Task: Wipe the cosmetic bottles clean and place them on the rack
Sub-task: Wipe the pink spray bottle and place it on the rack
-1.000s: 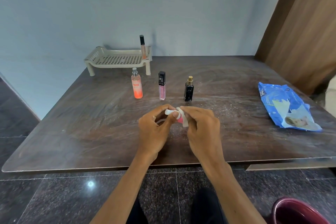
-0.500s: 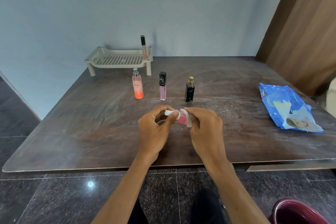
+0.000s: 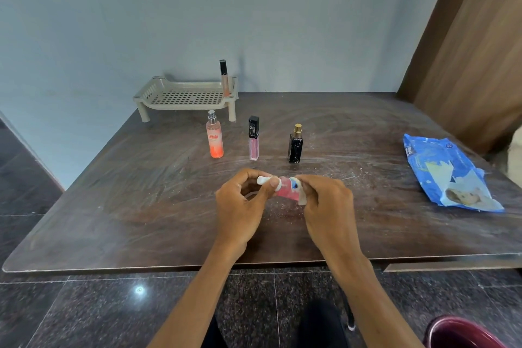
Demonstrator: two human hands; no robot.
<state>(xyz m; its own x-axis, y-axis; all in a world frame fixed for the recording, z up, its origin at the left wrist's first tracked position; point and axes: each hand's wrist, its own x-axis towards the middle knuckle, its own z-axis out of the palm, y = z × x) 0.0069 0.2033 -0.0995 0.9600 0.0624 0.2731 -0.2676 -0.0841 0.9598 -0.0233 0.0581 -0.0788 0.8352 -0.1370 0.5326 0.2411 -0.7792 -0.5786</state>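
A small pink bottle (image 3: 285, 188) with a white cap lies sideways between my hands above the table. My left hand (image 3: 240, 206) grips its cap end. My right hand (image 3: 324, 203) presses a white wipe (image 3: 302, 198) against the bottle's other end. On the table behind stand an orange spray bottle (image 3: 215, 138), a pink lip gloss tube (image 3: 253, 138) with a black cap and a black perfume bottle (image 3: 295, 144). A beige perforated rack (image 3: 183, 96) stands at the back left with one slim gloss tube (image 3: 224, 78) upright at its right end.
A blue wet-wipe pack (image 3: 449, 175) lies at the table's right side. The dark wooden table (image 3: 141, 206) meets a pale wall at the back. A wooden panel (image 3: 480, 51) rises at the right. A maroon bin (image 3: 463, 333) sits on the tiled floor at bottom right.
My right hand has slid the wipe to the right along the pink bottle, uncovering more of its body. My left hand still holds the cap end.
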